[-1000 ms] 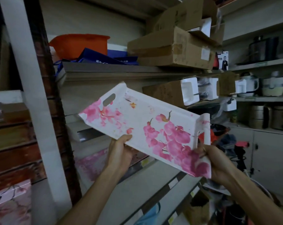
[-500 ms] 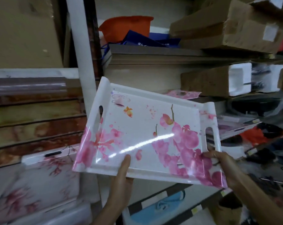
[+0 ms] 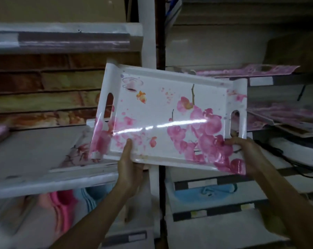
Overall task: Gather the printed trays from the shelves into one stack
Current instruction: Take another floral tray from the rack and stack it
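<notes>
Between our two hands, the flower tray was up in front of the white post. Our left hand and right hand squeezed its near edge, keeping it steady. Another tray waited left of the post.

White tray with pink orchid print, tilted, held before shelves
</notes>
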`<state>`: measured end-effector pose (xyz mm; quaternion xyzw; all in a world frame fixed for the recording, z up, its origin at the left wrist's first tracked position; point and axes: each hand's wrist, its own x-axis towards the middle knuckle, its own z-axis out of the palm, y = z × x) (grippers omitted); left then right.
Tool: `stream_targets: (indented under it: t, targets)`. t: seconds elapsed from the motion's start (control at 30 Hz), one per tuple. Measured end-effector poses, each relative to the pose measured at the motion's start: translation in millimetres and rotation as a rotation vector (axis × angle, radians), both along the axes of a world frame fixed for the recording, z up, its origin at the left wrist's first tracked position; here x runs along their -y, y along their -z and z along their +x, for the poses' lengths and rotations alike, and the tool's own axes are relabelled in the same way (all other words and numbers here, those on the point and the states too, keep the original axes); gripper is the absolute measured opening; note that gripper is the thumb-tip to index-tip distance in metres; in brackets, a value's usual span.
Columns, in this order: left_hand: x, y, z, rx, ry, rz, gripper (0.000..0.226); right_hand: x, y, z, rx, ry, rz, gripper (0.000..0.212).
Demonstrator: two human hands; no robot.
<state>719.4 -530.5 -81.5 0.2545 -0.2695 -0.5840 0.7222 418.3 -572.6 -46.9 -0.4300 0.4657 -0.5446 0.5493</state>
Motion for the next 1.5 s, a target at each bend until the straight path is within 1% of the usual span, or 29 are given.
stream_targets:
  t: [0.07,0.13,0.23,0.3,0.4,0.43,0.53,0.6,0.63,0.7,0.73,0.77,0.8,0.83,0.87,0.93,0.97,1.0,1.03,1.1,1.17,1.23,1.33,1.4,1.5]
  targets:
    - [-0.9,3.0,11.6,-0.032,-0.041,-0.009,0.045,6.5,-1.4,12.6,-0.047,-0.002,-0.027,0.024]
    - [-1.7,4.1,22.1,-0.075,-0.094,-0.015,0.045,9.7,-2.6,29.6,-0.065,-0.019,-0.049,0.027]
    - [-6.2,3.1,27.3,-0.122,-0.115,-0.009,0.045,14.3,-0.4,58.9,-0.01,-0.062,-0.063,0.033]
    - [-6.1,5.9,30.0,-0.156,-0.159,-0.005,0.04,15.3,1.4,81.3,0.001,-0.092,-0.058,0.03]
    - [-1.5,14.2,46.9,-0.135,-0.287,0.043,0.024,15.7,5.5,118.6,0.003,-0.138,-0.066,0.029]
    - [-0.6,15.6,56.0,-0.123,-0.352,0.078,0.024,15.8,6.7,131.2,0.022,-0.146,-0.067,0.031]
    - [0.0,17.9,84.0,-0.054,-0.475,0.17,0.039,15.7,10.9,168.5,0.083,-0.151,-0.055,0.033]
    - [1.2,13.5,103.5,-0.045,-0.515,0.152,0.031,13.2,11.4,195.2,0.09,-0.16,-0.075,0.024]
    - [3.2,9.3,115.2,-0.038,-0.531,0.131,0.03,11.9,10.8,207.4,0.106,-0.169,-0.087,0.02]
    - [8.5,-1.2,137.9,-0.007,-0.571,0.104,0.04,11.1,7.8,227.1,0.21,-0.239,-0.055,0.015]
    - [12.7,-3.9,152.2,0.024,-0.594,0.115,0.042,12.9,5.7,235.0,0.281,-0.31,-0.035,0.019]
    - [14.9,-7.8,166.2,0.06,-0.618,0.146,0.043,16.9,4.1,240.8,0.335,-0.401,-0.034,0.028]
    - [17.9,-9.1,181.9,0.095,-0.626,0.176,0.044,21.6,1.4,245.3,0.368,-0.473,-0.037,0.036]
    - [19.4,-11.1,197.3,0.122,-0.627,0.201,0.046,28.1,-2.7,248.3,0.375,-0.491,-0.045,0.042]
    - [22.1,-12.7,213.2,0.143,-0.613,0.217,0.046,34.4,-8.2,248.9,0.386,-0.491,-0.056,0.046]
    - [26.0,-18.1,242.5,0.17,-0.591,0.256,0.04,49.4,-15.5,247.3,0.436,-0.462,-0.049,0.054]
    - [28.7,-20.9,256.5,0.184,-0.572,0.271,0.037,56.3,-16.8,246.8,0.476,-0.453,-0.025,0.063]
    - [32.4,-23.7,269.6,0.199,-0.539,0.28,0.036,65.5,-15.4,245.8,0.502,-0.423,0.011,0.08]
    - [35.8,-26.4,282.4,0.221,-0.504,0.288,0.037,72.3,-16.0,245.0,0.494,-0.386,0.047,0.085]
    - [44.1,-33.1,302.8,0.273,-0.443,0.31,0.035,82.9,-18.7,246.8,0.428,-0.382,0.078,0.083]
    - [54.7,-39.1,319.6,0.342,-0.378,0.328,0.026,88.8,-22.5,256.7,0.27,-0.409,0.102,0.071]
    - [66.2,-43.9,332.0,0.411,-0.33,0.353,0.017,90.6,-28.5,269.8,0.089,-0.448,0.094,0.054]
    - [82.0,-47.5,341.5,0.486,-0.25,0.368,0.017,95.4,-32.9,290.1,-0.097,-0.571,0.041,0.042]
    - [91.7,-48.0,342.6,0.526,-0.199,0.363,0.014,97.5,-32.6,305.4,-0.204,-0.52,0.024,0.033]
    - [108.0,-46.8,343.7,0.548,-0.184,0.346,0.021,102.7,-21.8,326.8,-0.423,-0.346,-0.072,0.015]
